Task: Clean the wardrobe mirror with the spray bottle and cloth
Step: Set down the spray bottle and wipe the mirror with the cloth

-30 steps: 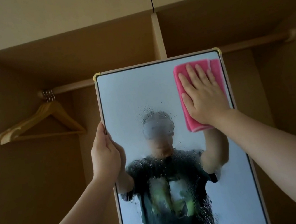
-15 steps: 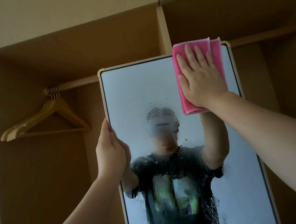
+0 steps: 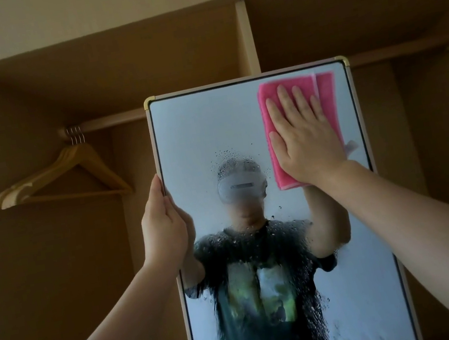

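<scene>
Wet glass, soft cloth, one steadying hand

The mirror (image 3: pixel 199 132) stands upright in front of the open wardrobe, with droplets (image 3: pixel 230 158) across its middle and lower glass. It looks like a thin framed pane: stiff, probably fairly light, breakable, and slippery where wet, so the frame edge seems the safest hold. The left hand (image 3: pixel 161 226) grips that left edge, fingers curled round the frame, forearm reaching up from below. The cloth (image 3: pixel 327 100), pink and folded, is soft and limp. It lies flat on the glass in the upper right corner, just under the top frame. The right hand (image 3: pixel 307 142) presses it there, palm flat and fingers straight, slightly spread and pointing up. The spray bottle is not in view
</scene>
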